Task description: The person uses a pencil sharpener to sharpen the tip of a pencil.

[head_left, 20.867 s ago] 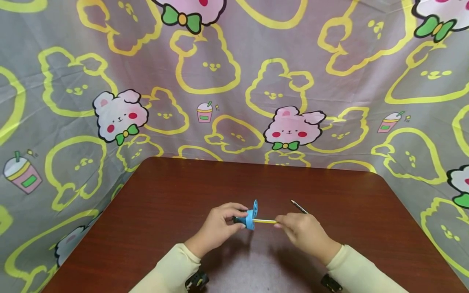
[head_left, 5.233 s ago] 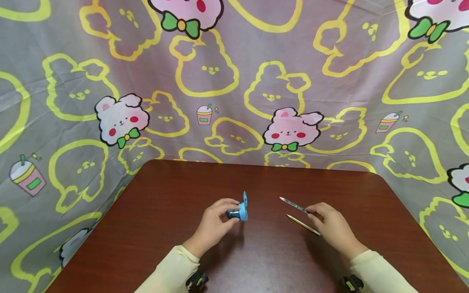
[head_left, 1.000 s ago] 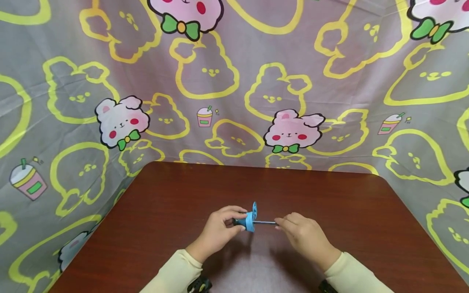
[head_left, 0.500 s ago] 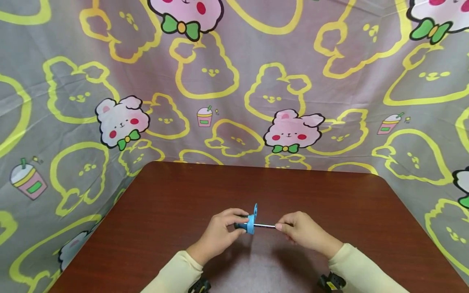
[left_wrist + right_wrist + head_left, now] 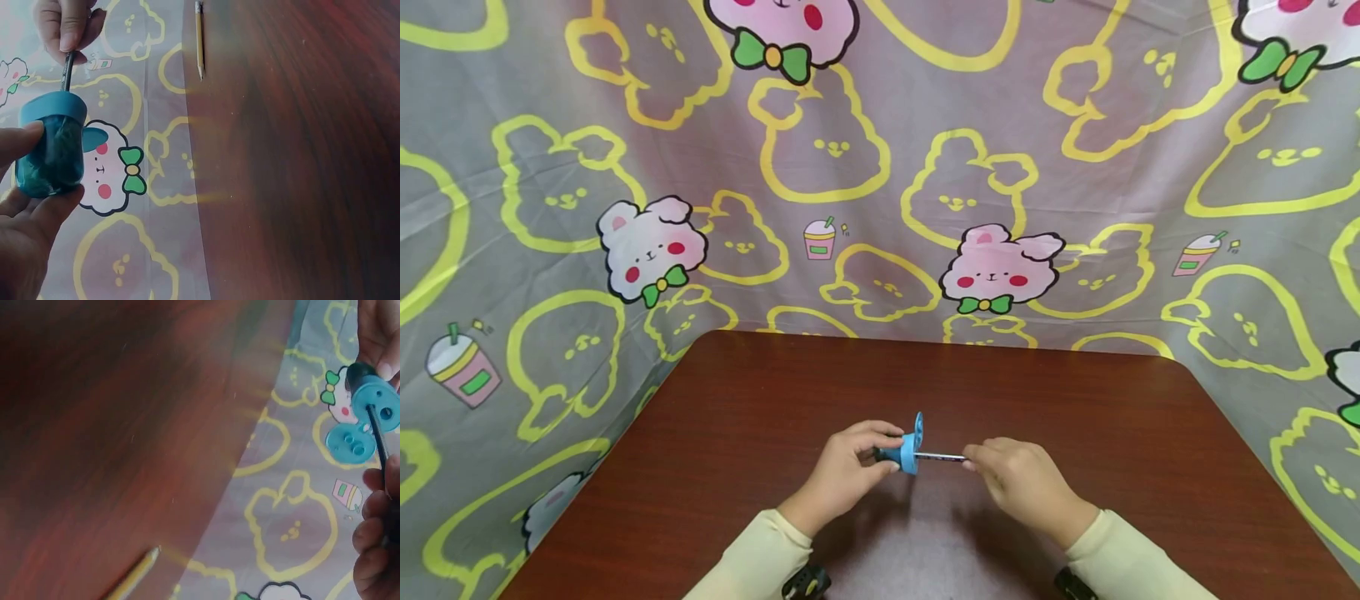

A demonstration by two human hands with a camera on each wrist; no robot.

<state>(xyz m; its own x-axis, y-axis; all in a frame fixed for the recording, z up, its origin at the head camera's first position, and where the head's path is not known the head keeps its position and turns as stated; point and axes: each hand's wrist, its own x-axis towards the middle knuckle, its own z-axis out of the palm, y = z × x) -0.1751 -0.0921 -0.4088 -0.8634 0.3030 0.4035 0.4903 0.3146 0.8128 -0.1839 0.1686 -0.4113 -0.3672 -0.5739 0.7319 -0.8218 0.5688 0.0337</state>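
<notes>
My left hand (image 5: 842, 471) grips a small blue pencil sharpener (image 5: 907, 454) with a see-through shavings container, held above the table. Its round flip lid (image 5: 351, 444) hangs swung back from the face, which has holes of differing size. One end of a dark pencil (image 5: 940, 457) sits in a hole of the sharpener. My right hand (image 5: 1030, 483) pinches that pencil further along its shaft. The pencil's tip is hidden inside the sharpener. On the table lies a yellow pencil (image 5: 199, 40), seen only in the wrist views.
A dark red-brown wooden table (image 5: 775, 383) with rounded far corners lies under both hands. Grey cloth (image 5: 880, 250) printed with cartoon rabbits and yellow outlines hangs behind it and at both sides.
Earlier the yellow pencil was in the sharpener; later it lay on the table while my right hand held the dark one. Over the last second my right hand has turned about the dark pencil.
</notes>
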